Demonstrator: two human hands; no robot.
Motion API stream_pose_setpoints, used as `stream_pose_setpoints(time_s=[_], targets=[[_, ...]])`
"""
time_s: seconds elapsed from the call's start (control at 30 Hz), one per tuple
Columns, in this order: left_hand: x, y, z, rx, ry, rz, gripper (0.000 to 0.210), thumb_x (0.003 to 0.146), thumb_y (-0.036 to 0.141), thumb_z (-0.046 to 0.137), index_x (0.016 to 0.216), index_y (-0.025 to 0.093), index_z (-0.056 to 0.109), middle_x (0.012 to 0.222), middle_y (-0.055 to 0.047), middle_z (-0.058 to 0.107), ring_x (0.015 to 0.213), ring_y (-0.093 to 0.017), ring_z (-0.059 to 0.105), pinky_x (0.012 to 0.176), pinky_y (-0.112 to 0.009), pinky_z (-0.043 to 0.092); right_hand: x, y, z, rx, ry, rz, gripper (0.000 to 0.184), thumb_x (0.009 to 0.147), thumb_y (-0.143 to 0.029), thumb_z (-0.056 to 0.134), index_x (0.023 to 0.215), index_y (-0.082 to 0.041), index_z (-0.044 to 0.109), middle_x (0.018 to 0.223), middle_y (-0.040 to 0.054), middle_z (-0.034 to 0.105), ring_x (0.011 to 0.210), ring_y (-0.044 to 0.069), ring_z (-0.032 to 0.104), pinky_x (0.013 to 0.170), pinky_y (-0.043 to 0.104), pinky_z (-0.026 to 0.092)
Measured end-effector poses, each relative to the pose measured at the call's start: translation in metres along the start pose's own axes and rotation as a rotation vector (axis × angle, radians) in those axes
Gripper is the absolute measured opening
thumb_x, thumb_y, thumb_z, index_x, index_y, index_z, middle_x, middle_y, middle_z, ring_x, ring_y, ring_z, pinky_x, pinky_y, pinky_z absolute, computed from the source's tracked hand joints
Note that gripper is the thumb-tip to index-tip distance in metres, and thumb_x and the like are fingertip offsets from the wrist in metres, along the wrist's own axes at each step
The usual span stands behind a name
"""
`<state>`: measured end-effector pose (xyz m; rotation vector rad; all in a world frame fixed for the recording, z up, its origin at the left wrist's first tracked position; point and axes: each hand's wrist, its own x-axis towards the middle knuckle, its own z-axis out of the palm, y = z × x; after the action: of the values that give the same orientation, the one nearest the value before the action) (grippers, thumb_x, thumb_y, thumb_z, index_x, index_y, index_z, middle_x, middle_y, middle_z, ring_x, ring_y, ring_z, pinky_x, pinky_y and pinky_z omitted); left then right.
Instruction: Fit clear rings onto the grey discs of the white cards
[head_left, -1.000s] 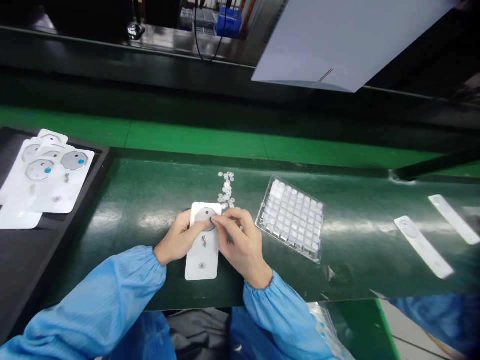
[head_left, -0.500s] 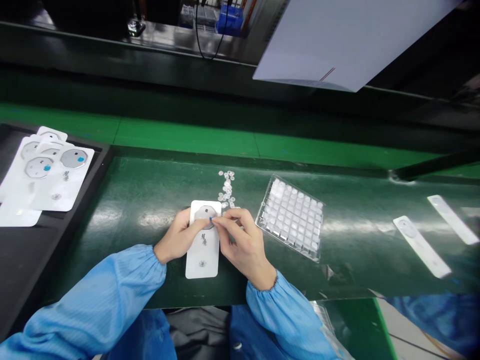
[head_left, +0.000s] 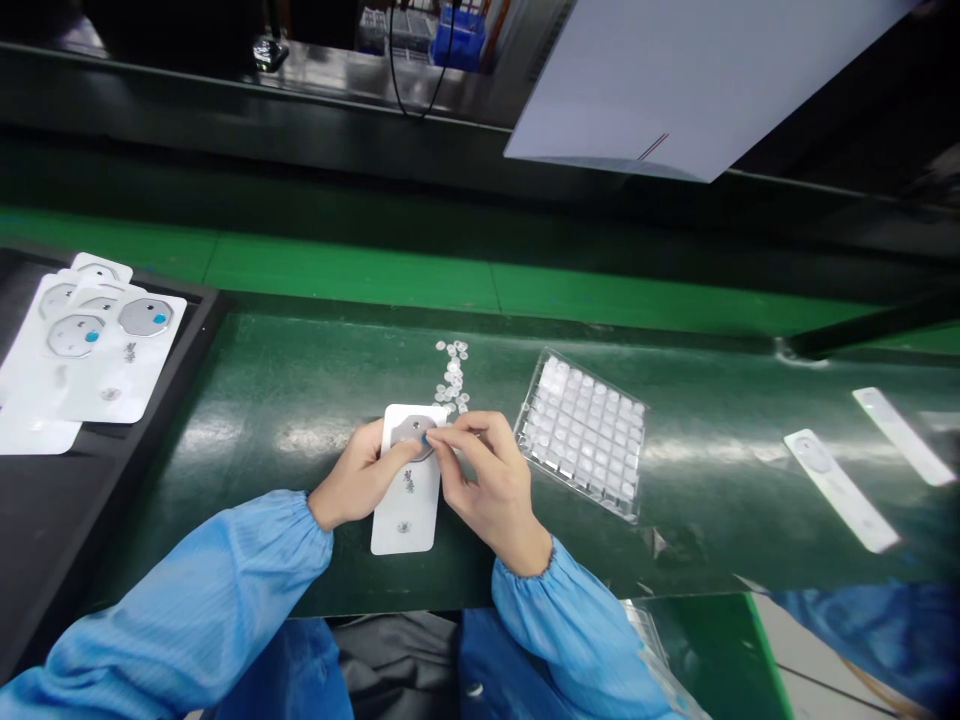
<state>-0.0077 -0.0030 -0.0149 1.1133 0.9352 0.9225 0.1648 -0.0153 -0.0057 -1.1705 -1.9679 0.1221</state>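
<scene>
A white card-like panel (head_left: pixel 405 515) with rounded corners, dark printed characters and a grey octagon (head_left: pixel 406 428) lies tilted slightly in front of me. My left hand (head_left: pixel 358 478) is closed on its left edge, thumb on top near the octagon. With thumb and forefinger pinched together, my right hand (head_left: pixel 491 480) is at the octagon's right side. A small blue dot (head_left: pixel 424 438) shows at those fingertips; whether it is stuck to the panel or apart from it is hard to see. Just beyond the panel are several small clear round discs (head_left: pixel 453 375).
Right of my hands sits a clear plastic tray (head_left: pixel 637 505) of white round pieces. More white panels with blue dots (head_left: pixel 124 385) are piled on a black tray (head_left: pixel 52 540) at left. Two narrow-looking white panels (head_left: pixel 840 490) lie far right. A white board (head_left: pixel 675 80) hangs above.
The panel has tilted a little to the right at its top. My right fingertips and the blue dot have shifted very slightly right; the left hand keeps its hold.
</scene>
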Motion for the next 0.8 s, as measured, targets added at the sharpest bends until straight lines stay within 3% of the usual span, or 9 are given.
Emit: stream_pose_setpoints(time_s=[0.13, 0.2, 0.3, 0.37, 0.43, 0.6, 0.8], targets=[[-0.002, 0.002, -0.001, 0.028, -0.035, 0.039, 0.025, 0.093, 0.035, 0.062, 0.102, 0.012, 0.068, 0.084, -0.004, 0.067, 0.07, -0.015, 0.059, 0.061, -0.023, 0.047, 0.006, -0.002, -0.003, 0.101, 0.011, 0.114, 0.012, 0.093, -0.015, 0.064, 0.096, -0.023, 0.072, 0.092, 0.0051, 0.061, 0.078, 0.017, 0.064, 0.063, 0.03, 0.057], [-0.004, 0.003, -0.001, 0.027, -0.058, 0.053, 0.026, 0.094, 0.036, 0.062, 0.101, 0.012, 0.068, 0.082, -0.005, 0.068, 0.069, -0.015, 0.06, 0.06, -0.023, 0.047, 0.009, -0.002, -0.007, 0.25, -0.009, 0.307, 0.016, 0.088, -0.021, 0.072, 0.104, -0.024, 0.07, 0.1, 0.0061, 0.065, 0.084, 0.018, 0.066, 0.064, 0.029, 0.059], [-0.006, 0.003, 0.0, 0.002, -0.077, 0.071, 0.029, 0.094, 0.041, 0.062, 0.094, 0.012, 0.067, 0.075, -0.003, 0.065, 0.062, -0.014, 0.057, 0.056, -0.023, 0.045, 0.013, -0.001, -0.011, 0.633, -0.157, 0.63, 0.052, 0.08, -0.035, 0.081, 0.127, -0.024, 0.062, 0.11, 0.0087, 0.072, 0.092, 0.022, 0.071, 0.069, 0.033, 0.062], [-0.007, 0.003, 0.002, -0.002, -0.064, 0.098, 0.031, 0.094, 0.043, 0.063, 0.091, 0.013, 0.067, 0.072, -0.002, 0.063, 0.06, -0.013, 0.054, 0.056, -0.023, 0.044, 0.013, -0.002, -0.01, 0.871, -0.261, 0.772, 0.054, 0.08, -0.041, 0.081, 0.127, -0.021, 0.064, 0.098, 0.0074, 0.076, 0.084, 0.022, 0.073, 0.071, 0.036, 0.063], [-0.008, 0.002, 0.004, 0.007, -0.042, 0.11, 0.033, 0.094, 0.044, 0.063, 0.09, 0.012, 0.067, 0.072, -0.002, 0.062, 0.061, -0.012, 0.053, 0.057, -0.023, 0.044, 0.012, -0.006, -0.005, 0.995, -0.259, 0.867, 0.046, 0.08, -0.044, 0.081, 0.117, -0.018, 0.07, 0.086, 0.0053, 0.077, 0.073, 0.021, 0.072, 0.068, 0.034, 0.061], [-0.01, 0.0, 0.007, 0.03, 0.038, 0.137, 0.032, 0.096, 0.041, 0.06, 0.097, 0.011, 0.069, 0.08, -0.004, 0.066, 0.069, -0.015, 0.058, 0.062, -0.023, 0.047, 0.007, -0.022, 0.01, 1.007, -0.077, 0.904, 0.03, 0.084, -0.039, 0.076, 0.106, -0.019, 0.074, 0.078, 0.0021, 0.074, 0.065, 0.016, 0.066, 0.057, 0.026, 0.052], [-0.01, -0.004, 0.005, 0.034, 0.074, 0.177, 0.029, 0.097, 0.037, 0.06, 0.103, 0.012, 0.072, 0.089, -0.006, 0.073, 0.077, -0.018, 0.064, 0.067, -0.025, 0.051, 0.01, -0.032, 0.012, 0.909, -0.02, 0.894, 0.024, 0.085, -0.039, 0.07, 0.097, -0.018, 0.074, 0.07, -0.0002, 0.067, 0.057, 0.013, 0.057, 0.048, 0.023, 0.044]])
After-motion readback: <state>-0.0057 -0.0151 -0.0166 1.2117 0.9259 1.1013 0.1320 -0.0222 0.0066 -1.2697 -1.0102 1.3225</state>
